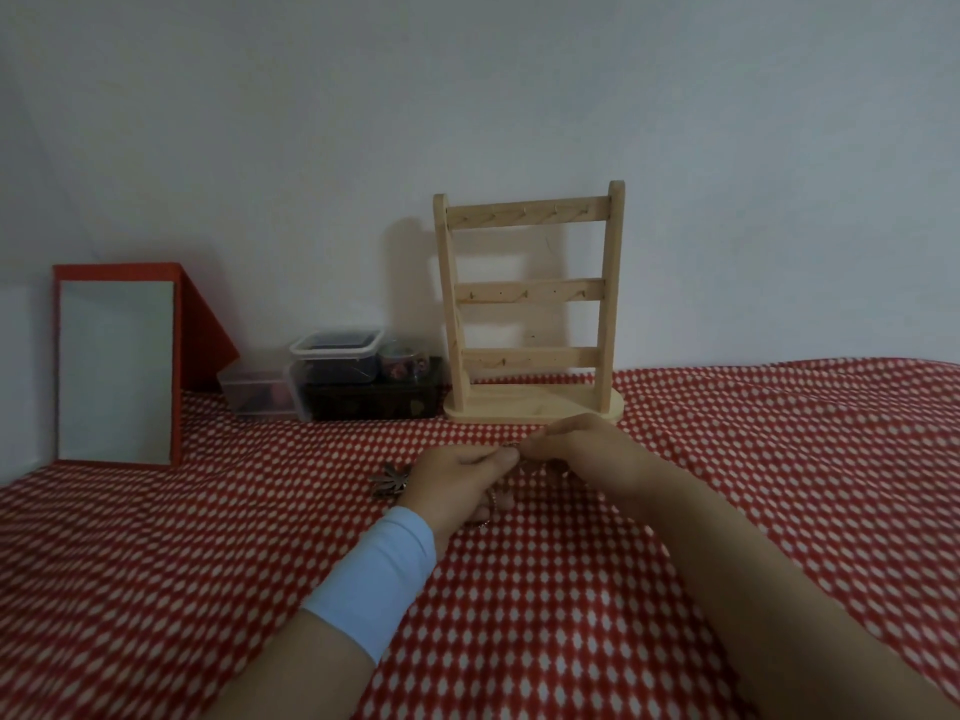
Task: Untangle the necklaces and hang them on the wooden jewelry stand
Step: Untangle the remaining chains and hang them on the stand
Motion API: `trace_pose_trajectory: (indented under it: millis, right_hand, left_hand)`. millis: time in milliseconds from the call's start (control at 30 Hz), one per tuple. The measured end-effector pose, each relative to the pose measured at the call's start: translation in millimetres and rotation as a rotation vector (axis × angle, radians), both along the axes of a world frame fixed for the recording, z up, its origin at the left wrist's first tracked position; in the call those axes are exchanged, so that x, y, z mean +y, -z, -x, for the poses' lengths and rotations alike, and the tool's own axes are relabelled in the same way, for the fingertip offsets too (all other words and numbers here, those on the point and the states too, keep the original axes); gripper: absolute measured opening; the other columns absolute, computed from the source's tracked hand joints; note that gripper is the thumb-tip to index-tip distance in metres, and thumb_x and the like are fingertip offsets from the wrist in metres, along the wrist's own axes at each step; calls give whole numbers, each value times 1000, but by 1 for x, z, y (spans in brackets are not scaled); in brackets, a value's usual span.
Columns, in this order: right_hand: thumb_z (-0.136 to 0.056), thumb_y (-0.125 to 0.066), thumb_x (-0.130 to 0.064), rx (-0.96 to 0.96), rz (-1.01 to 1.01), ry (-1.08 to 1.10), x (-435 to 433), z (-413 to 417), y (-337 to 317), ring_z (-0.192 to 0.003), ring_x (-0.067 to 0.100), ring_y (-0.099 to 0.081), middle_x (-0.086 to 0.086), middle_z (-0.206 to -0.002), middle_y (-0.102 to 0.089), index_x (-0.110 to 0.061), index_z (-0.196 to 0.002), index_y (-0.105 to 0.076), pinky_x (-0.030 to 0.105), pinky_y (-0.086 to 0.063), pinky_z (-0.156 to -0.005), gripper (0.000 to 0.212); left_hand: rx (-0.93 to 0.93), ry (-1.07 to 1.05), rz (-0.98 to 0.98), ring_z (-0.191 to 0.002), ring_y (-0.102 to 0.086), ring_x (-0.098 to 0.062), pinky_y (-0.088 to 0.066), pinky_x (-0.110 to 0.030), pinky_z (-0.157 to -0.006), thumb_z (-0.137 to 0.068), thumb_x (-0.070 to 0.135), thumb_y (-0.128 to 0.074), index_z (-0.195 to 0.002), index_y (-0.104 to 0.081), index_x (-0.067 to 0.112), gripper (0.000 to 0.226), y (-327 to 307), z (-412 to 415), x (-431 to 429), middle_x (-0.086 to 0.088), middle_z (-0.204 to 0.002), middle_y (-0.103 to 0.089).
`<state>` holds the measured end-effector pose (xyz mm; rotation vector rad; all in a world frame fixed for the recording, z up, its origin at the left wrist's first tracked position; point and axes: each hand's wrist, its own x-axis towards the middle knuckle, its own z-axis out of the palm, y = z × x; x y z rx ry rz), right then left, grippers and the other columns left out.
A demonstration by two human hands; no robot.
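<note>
While both hands work close together low over the red-and-white patterned cloth point(675, 511), the step in hand looks like teasing the necklaces point(507, 449) apart. The left hand point(457, 475), with a pale blue wristband point(379, 574) on its wrist, has its thumb and fingertips closed in a pinch. The right hand point(561, 439) meets it fingertip to fingertip, also pinching. What they hold is too fine to make out, though it is most likely a strand of chain. A silvery flower-shaped pendant point(389, 483) lies on the cloth just left of the left hand. Whether it is joined to the pinched strand I cannot tell.

Nothing hangs yet on the wooden jewelry stand point(530, 304), which stands upright against the wall just beyond the hands. Its three crossbars carry small hooks.

To do this well, I would hold the knot slack and not pull it tight. One hand should anchor the knot while the other eases out a single loop. The pendant should stay flat on the cloth so its weight does not drag. Once a chain is free, lift it by the clasp end and hang it on a top hook, where it has the most room to hang.
</note>
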<state>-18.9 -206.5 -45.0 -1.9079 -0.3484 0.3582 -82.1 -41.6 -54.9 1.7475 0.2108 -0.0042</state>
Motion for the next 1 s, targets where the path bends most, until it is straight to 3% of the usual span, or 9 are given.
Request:
trace_pose_trajectory:
  millis: [100,167,300,433,567,633,733,867,1000]
  right_hand:
    - [-94,-69,-30,5,13,-8,0,0,0,-86,13,-66,-3,-89,-76,-15,-90,-81,27,-46,-81,20]
    - [-95,-67,-31,-10,69,4,0,0,-1,-85,13,-66,-2,-86,-75,-13,-88,-79,25,-45,-74,23]
    - [-92,-68,-32,-106,262,54,-1,-4,5,-93,22,-70,9,-95,-77,-3,-93,-77,24,-51,-70,31]
    - [-88,-70,-34,-186,372,87,-2,-7,9,-89,21,-71,6,-88,-77,-11,-85,-79,33,-57,-79,25]
    - [-85,-73,-37,-254,495,133,-4,-9,10,-80,9,-67,-5,-80,-74,-22,-78,-78,34,-59,-82,17]
    - [-84,-74,-38,-291,591,131,-4,-9,10,-78,7,-66,-6,-80,-73,-23,-80,-78,33,-59,-81,17]
    - [-82,-76,-41,-334,680,131,-5,-11,12,-80,9,-66,-6,-83,-74,-22,-83,-77,31,-58,-79,19]
    - [-79,-75,-51,-418,800,154,-2,-13,15,-86,13,-67,-5,-88,-73,-23,-87,-76,31,-57,-79,29]
    - [-82,-72,-48,-444,866,157,4,-12,15,-85,11,-65,-7,-90,-70,-24,-93,-72,29,-56,-79,27]
  left_hand:
    - [9,-31,45,-78,-71,-16,-55,-29,-74,-91,30,-67,-95,-77,21,14,-3,2,2,3,-94,-77]
    - [-22,-81,81,-82,-71,-16,-55,-29,-72,-91,29,-66,-90,-78,18,16,-7,3,4,2,-88,-77]
    - [-24,-157,170,-56,-59,-6,-40,-20,-50,-92,26,-57,-78,-72,14,25,-11,2,11,2,-68,-67]
    - [-84,-138,515,-63,-49,-15,-34,-29,-63,-94,20,-43,-69,-51,15,27,-20,0,23,1,-61,-53]
    - [-180,-49,739,-49,-45,-13,-48,-33,-73,-99,17,-44,-70,-56,11,32,-37,5,32,5,-44,-29]
    - [-185,-25,731,-43,-38,-10,-50,-28,-56,-99,17,-46,-76,-58,13,27,-50,4,39,6,-45,-29]
    - [-234,19,596,-37,-29,-5,-26,-16,-33,-99,18,-45,-88,-59,16,18,-72,0,55,7,-48,-35]
    - [-285,115,507,-35,-27,-4,-19,-14,-30,-98,22,-46,-84,-59,16,20,-108,3,72,7,-51,-39]
    - [-336,286,628,-40,-35,-6,-31,-17,-33,-97,29,-44,-82,-57,18,23,-138,11,80,9,-54,-45]
